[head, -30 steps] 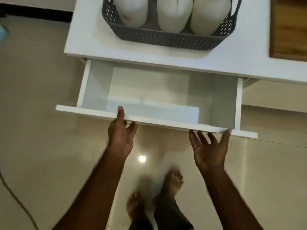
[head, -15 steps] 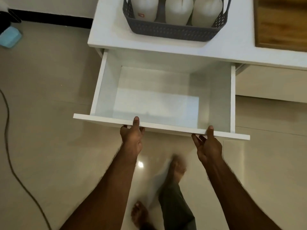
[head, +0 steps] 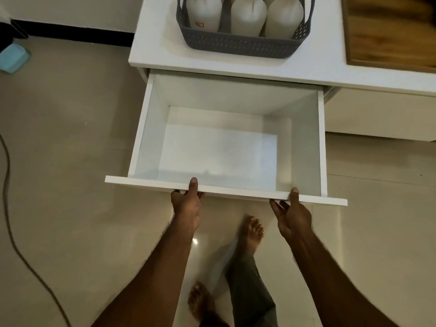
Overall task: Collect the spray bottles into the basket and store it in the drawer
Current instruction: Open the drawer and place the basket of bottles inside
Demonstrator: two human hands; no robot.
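Note:
A grey perforated basket [head: 238, 47] stands on the white cabinet top [head: 155, 53], holding white spray bottles [head: 249, 16] upright; their tops are cut off by the frame. Below it a white drawer [head: 226, 187] is pulled far out, and nothing lies inside it. My left hand [head: 187, 206] grips the drawer's front panel left of centre, thumb on the top edge. My right hand [head: 292, 213] grips the same panel toward the right, thumb on top and fingers under the edge.
A wooden board [head: 389, 29] lies on the cabinet top at the right. A dark cable [head: 9, 208] runs over the tiled floor at the left, and a light blue object [head: 13, 57] lies far left. My bare feet [head: 251, 230] stand under the drawer front.
The drawer has slid much further out. Both hands went from loose at the front edge to gripping it, and I have stepped back.

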